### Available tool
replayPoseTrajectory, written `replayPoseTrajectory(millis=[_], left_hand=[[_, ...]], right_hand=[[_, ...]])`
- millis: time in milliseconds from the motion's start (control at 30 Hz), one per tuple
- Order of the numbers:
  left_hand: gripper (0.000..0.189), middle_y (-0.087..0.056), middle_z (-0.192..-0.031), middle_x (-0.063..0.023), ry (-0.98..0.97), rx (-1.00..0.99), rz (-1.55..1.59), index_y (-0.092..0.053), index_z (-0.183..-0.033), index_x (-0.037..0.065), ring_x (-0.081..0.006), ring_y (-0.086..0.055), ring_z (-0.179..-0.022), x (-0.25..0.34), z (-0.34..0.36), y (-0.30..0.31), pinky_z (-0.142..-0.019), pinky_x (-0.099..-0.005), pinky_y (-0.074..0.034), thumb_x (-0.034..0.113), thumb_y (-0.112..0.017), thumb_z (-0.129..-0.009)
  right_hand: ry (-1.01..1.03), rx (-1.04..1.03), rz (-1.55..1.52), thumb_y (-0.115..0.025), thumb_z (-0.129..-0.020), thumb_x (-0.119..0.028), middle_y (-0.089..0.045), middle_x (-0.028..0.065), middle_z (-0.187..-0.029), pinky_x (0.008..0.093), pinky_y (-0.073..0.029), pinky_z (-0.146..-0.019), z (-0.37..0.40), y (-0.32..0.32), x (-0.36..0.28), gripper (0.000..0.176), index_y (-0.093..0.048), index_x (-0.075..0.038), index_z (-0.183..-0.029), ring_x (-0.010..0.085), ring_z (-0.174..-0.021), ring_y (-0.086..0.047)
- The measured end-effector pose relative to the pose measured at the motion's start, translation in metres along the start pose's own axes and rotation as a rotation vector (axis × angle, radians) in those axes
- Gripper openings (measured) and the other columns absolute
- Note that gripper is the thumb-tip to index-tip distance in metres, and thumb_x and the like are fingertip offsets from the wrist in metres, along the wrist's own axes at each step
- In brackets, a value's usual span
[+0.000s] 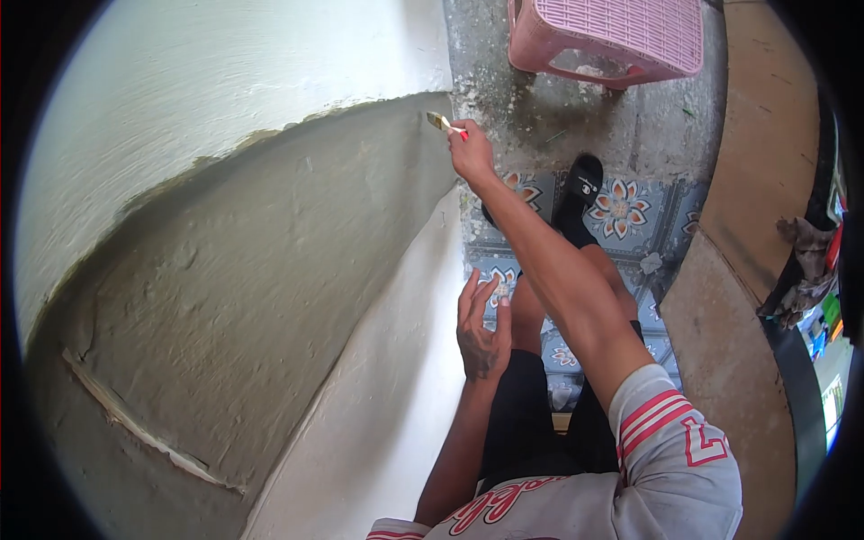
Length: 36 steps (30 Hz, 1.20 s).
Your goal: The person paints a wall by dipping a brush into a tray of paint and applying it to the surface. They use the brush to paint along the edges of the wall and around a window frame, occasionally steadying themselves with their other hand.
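Observation:
My right hand [472, 151], arm stretched forward, is closed around a small paintbrush [437, 120] with a white and red handle. Its bristles point left and overlap the upper right end of a grey-coated band [243, 243] on the wall. That band looks like smoothed cement, with a few small bumps and faint streaks. Nearer my body, my left hand [484, 333] hangs beside the white lower wall [378, 360], holding nothing, fingers stretched and apart. A raised, pale-edged strip [135, 423] crosses the grey coat at lower left.
A pink plastic stool [621, 36] stands on the stained concrete floor [585, 135] ahead. Under my legs are blue floral tiles [621, 211], with a black slipper [585, 180] on my foot. Brown boards [729, 342] run along the right, near a crumpled cloth [804, 270].

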<state>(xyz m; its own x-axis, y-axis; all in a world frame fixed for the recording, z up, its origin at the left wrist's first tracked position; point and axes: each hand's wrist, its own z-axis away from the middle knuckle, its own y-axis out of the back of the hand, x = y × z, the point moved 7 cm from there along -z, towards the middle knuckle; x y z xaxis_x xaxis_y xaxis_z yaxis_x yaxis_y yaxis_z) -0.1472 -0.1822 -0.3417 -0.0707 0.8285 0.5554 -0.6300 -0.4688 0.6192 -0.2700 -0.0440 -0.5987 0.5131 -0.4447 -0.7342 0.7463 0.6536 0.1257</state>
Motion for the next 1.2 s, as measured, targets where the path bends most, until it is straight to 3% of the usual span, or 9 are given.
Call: replayPoseTrajectory(millis=[267, 433, 600, 667, 733, 800, 933, 1000, 1200], left_hand=[[0.031, -0.048, -0.143, -0.0180, -0.068, -0.003, -0.012, -0.065, -0.121, 0.004, -0.0333, -0.053, -0.126, 0.005, 0.008, 0.006, -0.097, -0.0459, -0.048, 0.018, -0.061, -0.094], [0.032, -0.050, -0.139, -0.0222, -0.079, 0.002, 0.045, -0.064, -0.118, -0.002, -0.0382, -0.052, -0.125, 0.021, 0.012, 0.019, -0.104, -0.0435, -0.043, 0.016, -0.060, -0.093], [0.032, -0.049, -0.141, -0.0205, -0.080, -0.028, 0.002, -0.064, -0.119, -0.001, -0.0367, -0.054, -0.123, 0.031, 0.013, 0.018, -0.097, -0.0428, -0.049, 0.018, -0.060, -0.094], [0.033, -0.049, -0.143, -0.0147, -0.079, -0.036, -0.080, -0.065, -0.123, 0.007, -0.0324, -0.055, -0.122, 0.026, 0.014, 0.012, -0.091, -0.0440, -0.050, 0.025, -0.059, -0.096], [0.033, -0.048, -0.144, -0.0142, -0.072, -0.034, -0.133, -0.064, -0.123, 0.007, -0.0322, -0.056, -0.122, 0.036, 0.013, 0.010, -0.090, -0.0439, -0.050, 0.025, -0.059, -0.096], [0.033, -0.048, -0.144, -0.0139, -0.044, -0.009, -0.146, -0.064, -0.123, 0.007, -0.0328, -0.057, -0.120, 0.038, 0.010, 0.001, -0.091, -0.0447, -0.049, 0.025, -0.059, -0.096], [0.031, -0.048, -0.143, -0.0179, -0.041, -0.045, -0.052, -0.062, -0.123, 0.003, -0.0311, -0.059, -0.118, 0.077, 0.001, -0.038, -0.088, -0.0395, -0.055, 0.018, -0.059, -0.096], [0.031, -0.048, -0.141, -0.0195, -0.081, -0.064, -0.044, -0.062, -0.122, 0.000, -0.0304, -0.060, -0.116, 0.113, 0.000, -0.061, -0.085, -0.0366, -0.057, 0.018, -0.060, -0.097], [0.034, -0.047, -0.143, -0.0177, -0.187, -0.172, -0.035, -0.062, -0.125, 0.003, -0.0291, -0.055, -0.124, 0.218, 0.004, -0.127, -0.091, -0.0374, -0.055, 0.018, -0.061, -0.095]], right_hand=[[0.026, 0.052, -0.098, -0.064, -0.089, -0.019, -0.069, 0.0123, -0.081, 0.0337, -0.051, -0.072, 0.047, 0.078, -0.017, 0.024, -0.065, -0.003, -0.106, 0.0209, -0.075, -0.067], [0.047, 0.185, -0.048, -0.062, -0.090, -0.012, -0.066, 0.0043, -0.081, 0.0250, -0.049, -0.071, 0.106, 0.240, -0.036, 0.022, -0.064, 0.004, -0.105, 0.0102, -0.074, -0.061], [0.203, 0.610, 0.158, -0.064, -0.087, -0.007, -0.065, 0.0037, -0.083, 0.0261, -0.049, -0.068, 0.170, 0.448, -0.151, 0.018, -0.068, -0.002, -0.104, 0.0086, -0.076, -0.058], [0.370, 0.800, 0.280, -0.064, -0.086, -0.006, -0.065, 0.0046, -0.086, 0.0258, -0.050, -0.069, 0.181, 0.533, -0.194, 0.020, -0.067, -0.002, -0.106, 0.0100, -0.076, -0.060], [0.407, 0.922, 0.060, -0.065, -0.086, -0.007, -0.065, 0.0049, -0.087, 0.0260, -0.050, -0.070, 0.181, 0.603, -0.236, 0.022, -0.067, -0.002, -0.108, 0.0116, -0.076, -0.061], [0.511, 1.015, 0.180, -0.064, -0.088, -0.011, -0.067, 0.0040, -0.088, 0.0272, -0.050, -0.071, 0.159, 0.679, -0.263, 0.023, -0.067, -0.003, -0.109, 0.0119, -0.077, -0.062], [0.400, 0.958, 0.647, -0.065, -0.089, -0.026, -0.071, 0.0149, -0.096, 0.0377, -0.051, -0.081, 0.077, 0.786, -0.280, 0.026, -0.068, -0.012, -0.111, 0.0281, -0.089, -0.069], [0.383, 0.909, 0.825, -0.065, -0.089, -0.028, -0.070, 0.0190, -0.098, 0.0417, -0.050, -0.085, 0.036, 0.805, -0.277, 0.026, -0.068, -0.016, -0.111, 0.0353, -0.095, -0.067], [0.507, 0.694, 0.944, -0.063, -0.087, -0.016, -0.066, 0.0167, -0.099, 0.0450, -0.049, -0.083, -0.001, 0.801, -0.274, 0.022, -0.067, -0.012, -0.108, 0.0373, -0.095, -0.064]])
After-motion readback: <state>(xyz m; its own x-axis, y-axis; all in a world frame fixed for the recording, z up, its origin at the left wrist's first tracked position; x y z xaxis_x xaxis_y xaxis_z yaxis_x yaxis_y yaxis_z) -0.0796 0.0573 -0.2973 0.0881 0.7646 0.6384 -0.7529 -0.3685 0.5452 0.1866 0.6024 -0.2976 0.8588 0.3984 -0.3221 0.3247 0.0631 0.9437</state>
